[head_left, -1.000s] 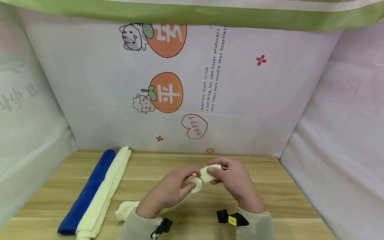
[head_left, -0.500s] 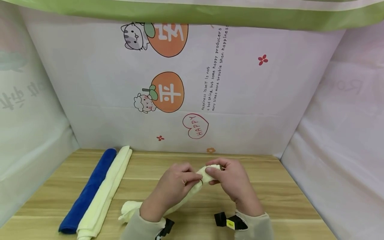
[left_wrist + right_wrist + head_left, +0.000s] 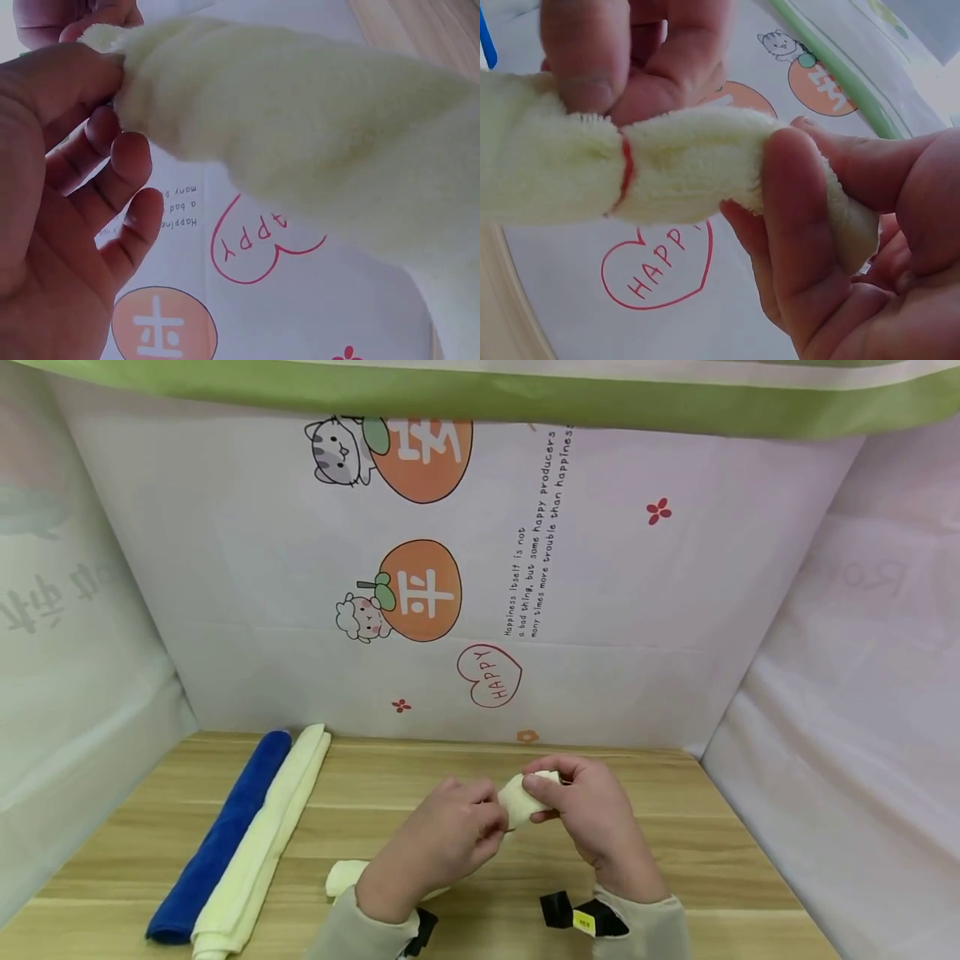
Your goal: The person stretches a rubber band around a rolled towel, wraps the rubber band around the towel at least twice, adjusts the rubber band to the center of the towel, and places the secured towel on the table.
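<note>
A rolled pale yellow towel (image 3: 522, 802) is held up between both hands over the wooden table, its loose end trailing down behind the left wrist. My right hand (image 3: 592, 810) grips the upper end, thumb on the near side and fingers behind. At the towel's narrowed part, my left hand (image 3: 442, 831) pinches with thumb and fingertips. A thin red band (image 3: 626, 169) encircles the roll right by those left fingertips in the right wrist view. Seen from the left wrist, the thick roll (image 3: 300, 105) slants across and the left hand's other fingers curl loosely below it.
On the table's left lie a rolled blue towel (image 3: 221, 843) and a folded pale yellow towel (image 3: 266, 839), side by side. Printed white sheeting (image 3: 600, 610) walls in the wooden table (image 3: 712, 843) at the back and both sides.
My left fingers, earlier spread around the towel beside the band, have drawn together into a pinch there. The towel's trailing end has shifted slightly right. My right hand keeps its grip.
</note>
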{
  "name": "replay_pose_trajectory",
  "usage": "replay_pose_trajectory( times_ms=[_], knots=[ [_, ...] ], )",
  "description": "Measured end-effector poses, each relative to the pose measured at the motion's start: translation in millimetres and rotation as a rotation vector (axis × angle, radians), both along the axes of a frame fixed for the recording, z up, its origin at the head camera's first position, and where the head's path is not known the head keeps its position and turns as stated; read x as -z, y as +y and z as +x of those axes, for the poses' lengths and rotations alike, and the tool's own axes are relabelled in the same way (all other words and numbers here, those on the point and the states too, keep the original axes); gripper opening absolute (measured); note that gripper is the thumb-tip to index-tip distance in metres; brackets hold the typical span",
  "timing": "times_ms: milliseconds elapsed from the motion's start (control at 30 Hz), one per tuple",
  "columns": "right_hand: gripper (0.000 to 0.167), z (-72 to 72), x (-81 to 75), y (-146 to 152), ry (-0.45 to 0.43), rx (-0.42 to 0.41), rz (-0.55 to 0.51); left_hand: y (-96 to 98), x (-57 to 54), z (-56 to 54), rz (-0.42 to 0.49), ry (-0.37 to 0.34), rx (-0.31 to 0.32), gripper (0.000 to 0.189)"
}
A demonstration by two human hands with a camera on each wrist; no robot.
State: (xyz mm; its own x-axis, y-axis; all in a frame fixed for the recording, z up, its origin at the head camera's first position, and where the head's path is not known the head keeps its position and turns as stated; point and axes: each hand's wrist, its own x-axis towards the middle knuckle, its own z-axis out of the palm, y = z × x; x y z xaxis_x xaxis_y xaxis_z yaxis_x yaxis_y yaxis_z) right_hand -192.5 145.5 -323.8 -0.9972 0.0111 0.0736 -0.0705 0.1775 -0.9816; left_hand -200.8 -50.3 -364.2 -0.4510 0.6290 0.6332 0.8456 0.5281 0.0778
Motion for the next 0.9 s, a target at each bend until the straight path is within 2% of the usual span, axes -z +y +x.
replay_pose_trajectory(
  times_ms=[167,267,467,600,700,767,900],
  knots=[
    [0.01,-1.1,-0.6,3,-0.026,0.048,0.044,0.7,1.1,-0.2,-0.017,0.008,-0.005,0.017],
    [0.013,-3.6,1.2,5,-0.045,0.081,0.077,-2.8,0.3,0.0,-0.034,-0.023,0.01,0.018],
    [0.02,-14.6,11.6,19,-0.04,0.14,0.031,-18.3,0.9,-3.7,-0.062,-0.196,0.063,0.015],
    [0.023,-21.6,18.2,32,-0.018,0.171,-0.036,-31.1,1.6,-8.3,-0.033,-0.321,0.116,0.02],
    [0.024,-23.6,19.7,38,-0.007,0.202,-0.053,-36.6,1.0,-11.2,0.0,-0.381,0.12,0.024],
    [0.025,-23.6,19.3,38,-0.005,0.204,-0.044,-36.0,1.0,-12.9,0.014,-0.371,0.089,0.023],
    [0.028,-20.9,16.5,30,-0.009,0.163,-0.05,-28.3,2.6,-13.0,0.038,-0.275,-0.012,0.011]
  ],
)
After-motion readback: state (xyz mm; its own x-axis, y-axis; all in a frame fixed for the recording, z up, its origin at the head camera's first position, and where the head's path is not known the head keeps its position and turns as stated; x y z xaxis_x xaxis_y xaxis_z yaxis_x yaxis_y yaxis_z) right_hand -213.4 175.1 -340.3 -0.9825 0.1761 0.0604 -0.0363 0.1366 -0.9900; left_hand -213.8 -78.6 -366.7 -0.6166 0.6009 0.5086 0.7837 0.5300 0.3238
